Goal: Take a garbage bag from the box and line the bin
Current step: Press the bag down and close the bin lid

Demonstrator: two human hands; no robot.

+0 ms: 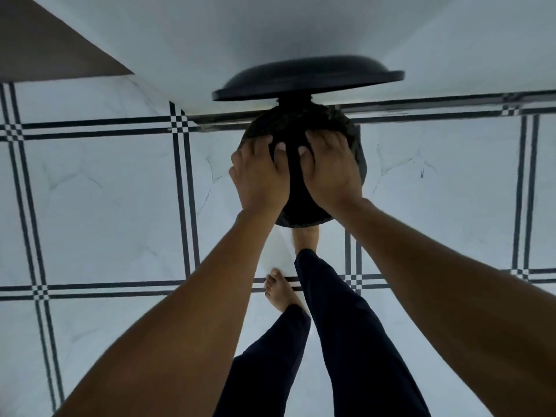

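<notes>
Both hands pressed on a bag-lined bin at the foot of a white wall.

Left hand (261, 173) and right hand (330, 170) spread flat over black garbage bag (301, 121) inside round bin (358, 152); lid (307, 78) raised behind; right foot (305, 237) hidden partly beneath, on tiled floor (105, 191).

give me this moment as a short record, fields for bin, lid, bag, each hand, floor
bin: black, round, on floor by white wall
lid: raised open
bag: black, crinkled over the far rim
left hand: on bin opening, fingers on bag
right hand: on bin opening, beside the left
floor: white tiles, black lines
</notes>
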